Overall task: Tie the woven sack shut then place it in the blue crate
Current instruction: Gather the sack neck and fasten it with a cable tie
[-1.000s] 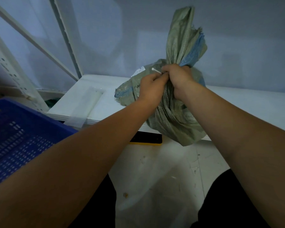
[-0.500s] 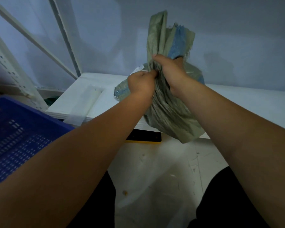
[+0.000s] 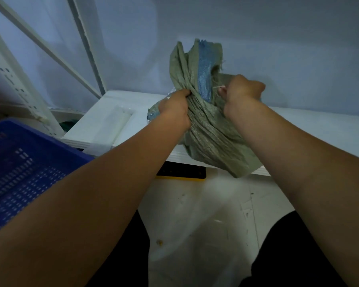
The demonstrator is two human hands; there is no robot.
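Note:
A grey-green woven sack (image 3: 211,137) with a blue stripe sits on the front edge of a white shelf (image 3: 319,129), its bunched neck standing upright. My left hand (image 3: 175,109) grips the gathered neck from the left. To the right of the neck, my right hand (image 3: 243,91) is curled and pinches a thin white tie (image 3: 219,87) that runs to the sack. The blue crate (image 3: 21,166) stands at the lower left, its perforated inside showing.
White shelving uprights and diagonal braces (image 3: 15,83) rise at the left. A flat clear plastic piece (image 3: 114,125) lies on the shelf's left end. A black and yellow object (image 3: 180,172) sits under the shelf. Pale scuffed floor lies below, between my dark-clothed knees.
My right hand has left the sack's neck and moved out to the right, now pulling the white tie. The top of the sack has slumped lower. My left hand keeps its grip.

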